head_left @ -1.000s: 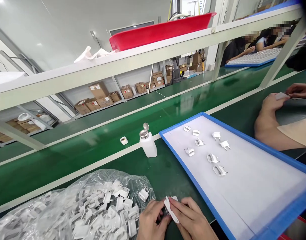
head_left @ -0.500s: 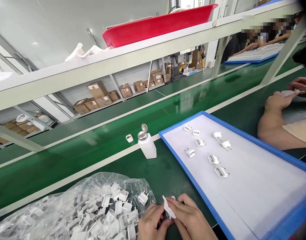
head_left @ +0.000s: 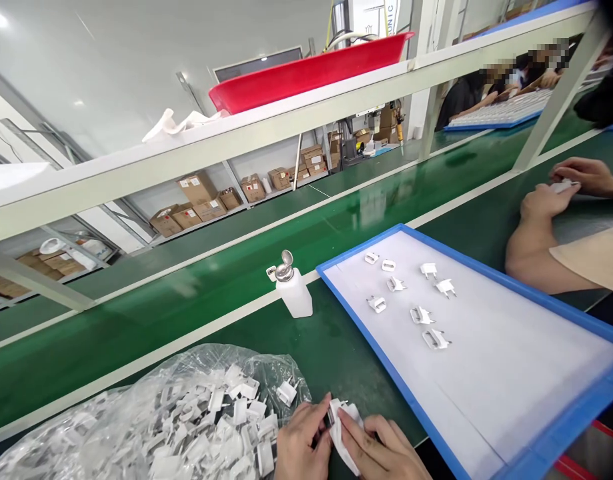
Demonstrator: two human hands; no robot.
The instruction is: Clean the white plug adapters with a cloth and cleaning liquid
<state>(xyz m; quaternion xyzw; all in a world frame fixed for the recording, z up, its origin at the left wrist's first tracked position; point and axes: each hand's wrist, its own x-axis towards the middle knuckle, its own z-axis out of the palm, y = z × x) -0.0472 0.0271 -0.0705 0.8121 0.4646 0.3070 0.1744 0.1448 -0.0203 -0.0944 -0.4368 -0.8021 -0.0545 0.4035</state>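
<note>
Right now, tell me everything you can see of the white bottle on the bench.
The white bottle is small, squarish, of translucent white plastic, with a shiny metal pump top whose round lid is flipped up. It stands upright on the green bench surface, just left of the blue-rimmed tray, at the conveyor's pale edge strip. Neither hand touches it.

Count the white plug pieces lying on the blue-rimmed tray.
8. On the tray, all toward its far end: two at the far edge, two right of those, two in the middle, two nearest. None seem hidden.
</note>
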